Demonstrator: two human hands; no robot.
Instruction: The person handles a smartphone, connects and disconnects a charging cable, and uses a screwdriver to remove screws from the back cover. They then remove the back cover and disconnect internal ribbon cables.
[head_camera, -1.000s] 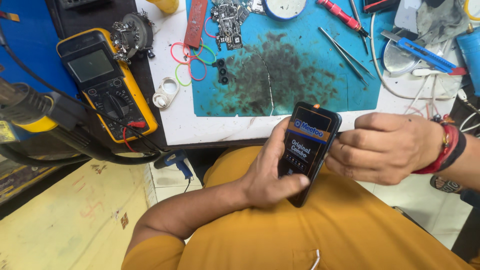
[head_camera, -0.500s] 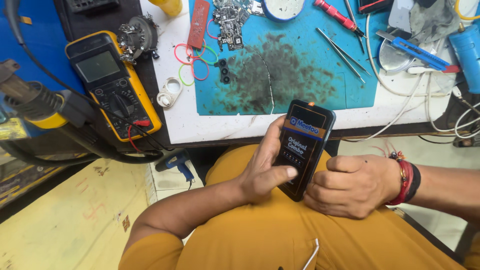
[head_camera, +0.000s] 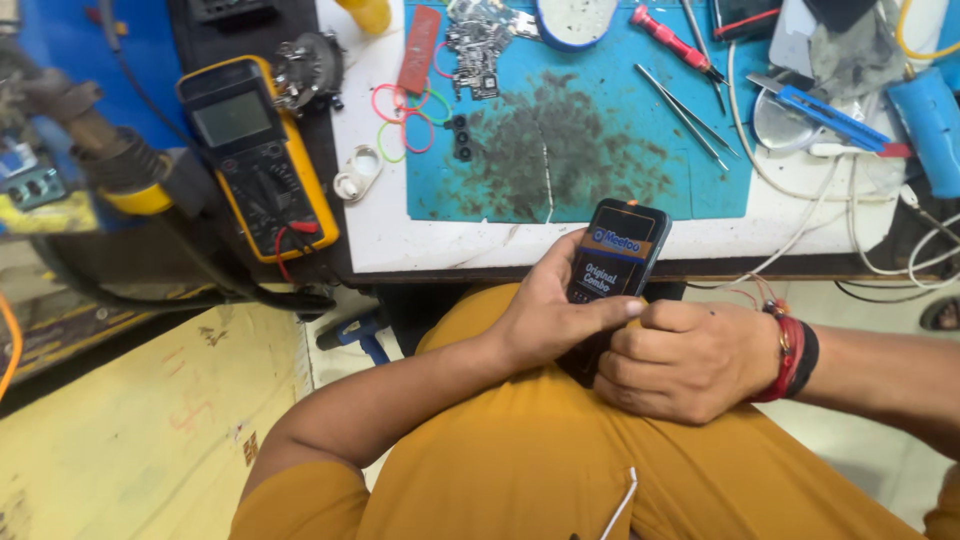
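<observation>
The black phone screen part (head_camera: 612, 268) sits upright over the lap, just off the desk (head_camera: 440, 240) edge. The left hand (head_camera: 545, 315) cradles it, thumb across; the right hand (head_camera: 690, 358) pinches its lower end. Steady, even pressure there seems wise.

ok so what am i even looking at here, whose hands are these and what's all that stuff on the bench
One camera sits on a person's head, looking down at their own bare hands. The left hand and right hand hold a dark phone-shaped slab over the lap, and the left thumb lies across it. On the bench, a stained blue mat carries tweezers, a red screwdriver and coloured rubber bands. A yellow multimeter lies to the left.
</observation>
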